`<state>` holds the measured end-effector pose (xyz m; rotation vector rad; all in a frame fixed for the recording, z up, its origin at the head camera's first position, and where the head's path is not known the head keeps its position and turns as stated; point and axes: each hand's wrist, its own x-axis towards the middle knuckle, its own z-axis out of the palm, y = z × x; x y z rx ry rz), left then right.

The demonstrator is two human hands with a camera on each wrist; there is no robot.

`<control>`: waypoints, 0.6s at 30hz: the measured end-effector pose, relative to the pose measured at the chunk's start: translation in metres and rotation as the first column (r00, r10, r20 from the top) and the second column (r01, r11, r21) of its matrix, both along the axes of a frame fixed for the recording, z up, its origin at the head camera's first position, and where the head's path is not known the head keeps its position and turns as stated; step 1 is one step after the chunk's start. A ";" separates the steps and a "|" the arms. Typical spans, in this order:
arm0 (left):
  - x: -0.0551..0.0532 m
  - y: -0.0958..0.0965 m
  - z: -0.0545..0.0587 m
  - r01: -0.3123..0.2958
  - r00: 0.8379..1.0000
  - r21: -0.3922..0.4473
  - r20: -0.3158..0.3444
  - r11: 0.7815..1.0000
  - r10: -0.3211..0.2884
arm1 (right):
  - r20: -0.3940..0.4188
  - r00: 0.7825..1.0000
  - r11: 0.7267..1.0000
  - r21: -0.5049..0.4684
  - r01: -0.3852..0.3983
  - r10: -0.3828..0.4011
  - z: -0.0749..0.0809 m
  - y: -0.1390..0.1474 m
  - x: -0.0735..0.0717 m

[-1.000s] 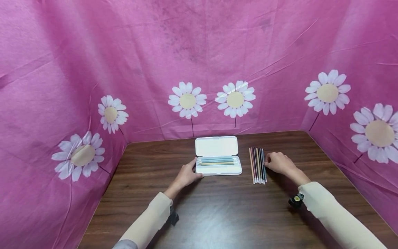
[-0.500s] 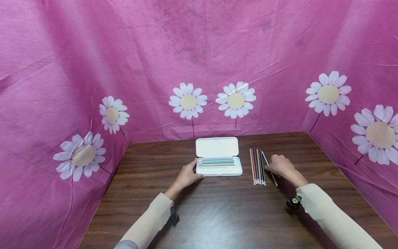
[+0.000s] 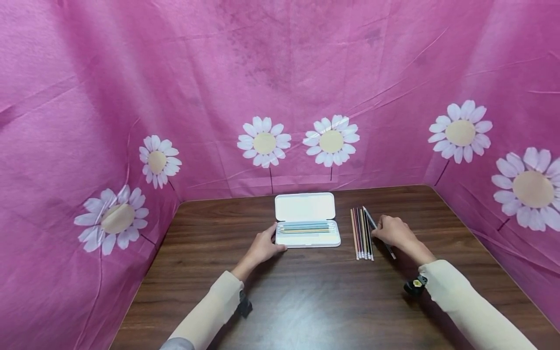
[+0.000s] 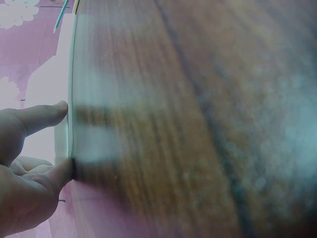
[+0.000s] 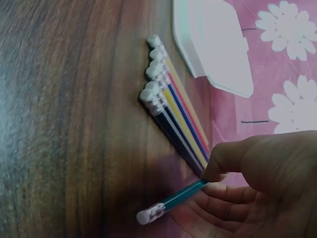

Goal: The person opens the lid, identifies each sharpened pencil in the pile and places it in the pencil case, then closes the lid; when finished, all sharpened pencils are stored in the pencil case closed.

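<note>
My left hand (image 3: 263, 245) grips the left end of an open white pencil case (image 3: 308, 240), thumb by the front corner and a finger along the side. Several pencils (image 3: 305, 227), bluish and yellow, lie lengthwise in the case. The left wrist view shows thumb and finger against the case edge (image 4: 71, 84). To the right, my right hand (image 3: 395, 231) pinches a teal pencil (image 5: 183, 194) with a white eraser, slanted beside the row. Several other pencils (image 3: 361, 234) lie side by side, erasers toward me. In the right wrist view, the teal pencil's far part is hidden by the thumb.
The case's raised lid (image 3: 305, 206) leans back toward the pink flowered cloth (image 3: 288, 73) behind the table. A brown wooden table (image 3: 297, 296) lies under everything. Cloth also hangs along both sides.
The right hand has drawn the teal pencil away from the right side of the row and turned it to a slant. The left hand and the case have stayed in place.
</note>
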<state>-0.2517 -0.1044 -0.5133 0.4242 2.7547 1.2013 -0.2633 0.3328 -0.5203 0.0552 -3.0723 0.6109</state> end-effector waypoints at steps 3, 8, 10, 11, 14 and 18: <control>0.000 0.000 -0.001 0.000 1.000 -0.008 -0.002 1.000 0.000 | -0.010 1.000 1.000 -0.025 -0.017 0.017 0.020 -0.015 0.010; 0.000 -0.001 -0.003 -0.002 1.000 -0.013 0.000 1.000 0.002 | -0.046 0.998 0.998 -0.026 -0.050 0.049 0.050 -0.041 0.020; 0.000 0.000 -0.003 -0.001 1.000 -0.015 -0.002 1.000 0.001 | -0.074 0.995 0.997 -0.014 -0.074 0.072 0.056 -0.048 0.019; -0.001 0.000 -0.003 -0.001 1.000 -0.018 -0.005 1.000 0.001 | -0.087 0.993 0.996 -0.010 -0.085 0.084 0.059 -0.051 0.017; -0.001 0.000 -0.002 -0.004 1.000 -0.023 -0.005 1.000 0.004 | -0.117 0.986 0.993 0.004 -0.121 0.121 0.065 -0.061 0.011; -0.001 0.000 -0.002 -0.006 1.000 -0.024 0.000 1.000 0.006 | -0.118 0.977 0.984 0.012 -0.179 0.179 0.073 -0.075 0.004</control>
